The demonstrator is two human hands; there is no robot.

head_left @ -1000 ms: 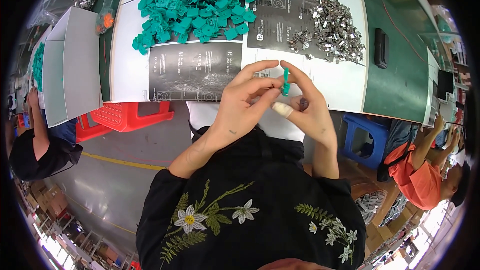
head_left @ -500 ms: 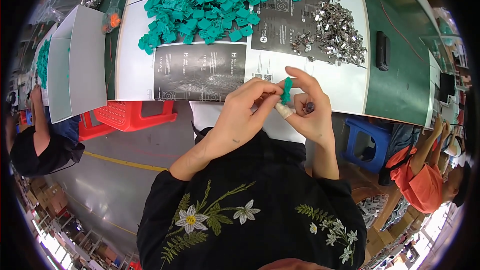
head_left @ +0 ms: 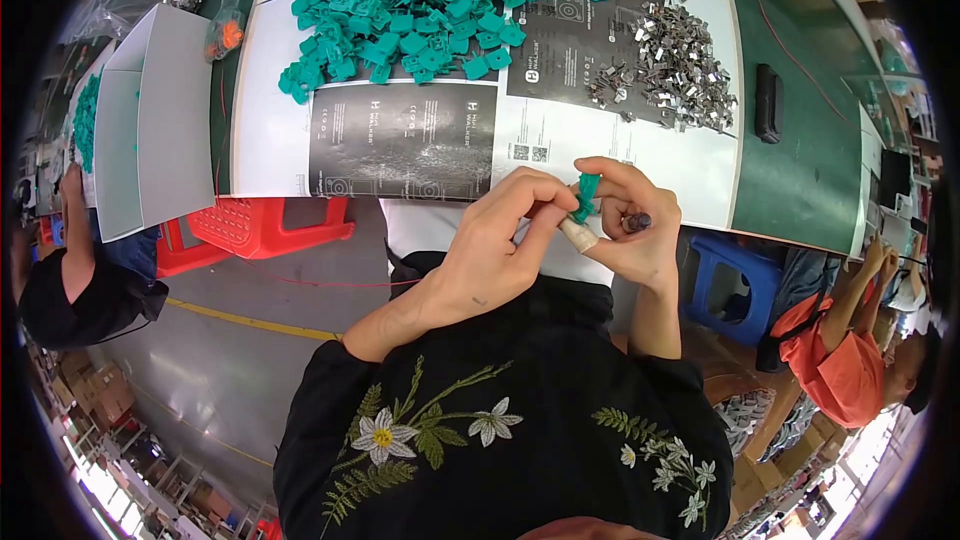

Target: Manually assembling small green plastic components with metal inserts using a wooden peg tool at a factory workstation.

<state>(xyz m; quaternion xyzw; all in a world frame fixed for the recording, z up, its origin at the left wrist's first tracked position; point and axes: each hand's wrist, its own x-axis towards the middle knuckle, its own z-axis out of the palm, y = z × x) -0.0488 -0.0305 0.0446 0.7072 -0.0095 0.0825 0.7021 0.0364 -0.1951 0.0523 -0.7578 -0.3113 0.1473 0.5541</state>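
Note:
Between the thumb and forefinger of my right hand [head_left: 640,235] is a small green plastic part [head_left: 586,197], held upright. A pale wrap covers that thumb. The dark round end of a stick-like tool [head_left: 636,223] pokes out from the same hand's curled fingers. My left hand [head_left: 505,235] is pinched closed, its fingertips against the green part's left side; whatever sits in the pinch is hidden. Both hands are just off the table's near edge. Beyond them lie a big heap of similar green parts [head_left: 420,10] and, to its right, a pile of small metal clips [head_left: 688,65].
Black printed sheets [head_left: 400,140] cover part of the white table top [head_left: 270,130]. A grey-white box [head_left: 175,120] stands at the left, beside a clear bottle with orange bits [head_left: 226,35]. A black case [head_left: 767,103] lies right. Red [head_left: 265,230] and blue stools [head_left: 735,285] stand below; co-workers sit both sides.
Both hands, with the green part, have shifted slightly right and toward me. The right forefinger now bends lower over the part, and the left fingertips stay against it.

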